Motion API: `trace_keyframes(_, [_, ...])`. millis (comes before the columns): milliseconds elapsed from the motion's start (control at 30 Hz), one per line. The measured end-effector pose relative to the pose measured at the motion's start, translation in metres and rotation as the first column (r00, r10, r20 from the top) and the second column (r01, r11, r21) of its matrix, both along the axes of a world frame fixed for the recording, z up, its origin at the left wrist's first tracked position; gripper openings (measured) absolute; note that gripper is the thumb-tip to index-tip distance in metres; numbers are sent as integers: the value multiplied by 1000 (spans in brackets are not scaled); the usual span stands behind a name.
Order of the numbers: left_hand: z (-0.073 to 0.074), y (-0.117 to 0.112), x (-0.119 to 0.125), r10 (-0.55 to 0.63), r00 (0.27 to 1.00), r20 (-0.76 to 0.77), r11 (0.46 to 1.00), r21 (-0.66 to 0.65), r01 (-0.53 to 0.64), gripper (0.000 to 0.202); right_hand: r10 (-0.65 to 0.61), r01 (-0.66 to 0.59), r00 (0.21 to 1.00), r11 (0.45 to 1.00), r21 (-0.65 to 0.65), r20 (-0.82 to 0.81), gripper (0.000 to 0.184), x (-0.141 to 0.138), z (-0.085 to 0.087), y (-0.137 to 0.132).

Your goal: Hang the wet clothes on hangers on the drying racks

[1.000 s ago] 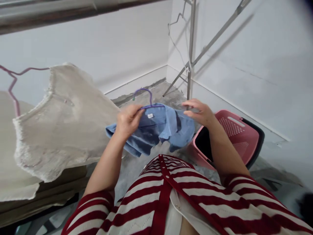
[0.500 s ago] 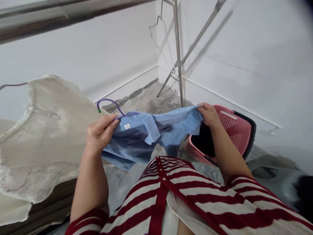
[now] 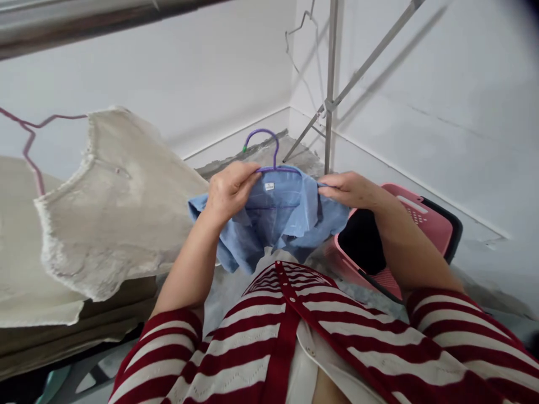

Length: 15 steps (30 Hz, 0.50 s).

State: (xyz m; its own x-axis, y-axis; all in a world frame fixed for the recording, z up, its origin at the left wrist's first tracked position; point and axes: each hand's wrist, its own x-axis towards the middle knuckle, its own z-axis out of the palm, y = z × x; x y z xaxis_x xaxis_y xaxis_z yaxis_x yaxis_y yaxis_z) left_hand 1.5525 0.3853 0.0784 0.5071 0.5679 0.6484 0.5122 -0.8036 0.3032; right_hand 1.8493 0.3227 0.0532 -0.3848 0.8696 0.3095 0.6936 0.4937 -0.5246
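Note:
A light blue collared shirt hangs on a purple hanger in front of my body, its collar spread and a small white label showing inside. My left hand is closed on the shirt's collar and the hanger beside the hook. At the other shoulder, my right hand pinches the cloth near the collar. The hanger's hook points up and away from me, with a green tip at its end. The hanger's lower bar shows through the open neck.
On the left a cream garment hangs from a pinkish hanger. A pink basket with dark contents stands on the floor at right. A metal rail crosses the top left. Metal rack legs and a thin wire hanger are near the corner.
My left hand has moved right with the hanger, which now stands upright at the collar's middle. My right hand has shifted from the stretched shirt edge inward, near the collar.

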Motion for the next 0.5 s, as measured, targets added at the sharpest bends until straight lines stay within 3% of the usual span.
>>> trace_keyframes(100, [8, 3, 3, 33, 999, 7, 999, 39, -33, 30, -33, 33, 997, 999, 4, -73, 28, -9, 4, 6])
trace_keyframes(200, [4, 6, -18, 98, 990, 100, 993, 55, -104, 42, -162, 165, 962, 986, -1, -219, 25, 1, 5, 4])
trace_keyframes(267, [-13, 12, -41, 195, 950, 244, 978, 18, -206, 51, -239, 244, 927, 970, -20, -291, 24, 13, 9, 0])
trace_keyframes(333, [-40, 22, -64, 278, 876, 395, 961, -111, -255, 56, -273, 282, 903, 959, -23, -332, 23, 24, 14, -4])
trace_keyframes(400, [-67, 31, -82, 325, 807, 493, 927, -334, -168, 60, -283, 299, 897, 954, -7, -338, 21, 34, 21, -8])
trace_keyframes(500, [-97, 40, -94, 352, 781, 516, 789, -613, 50, 64, -321, 341, 883, 940, 0, -344, 19, 42, 29, -12])
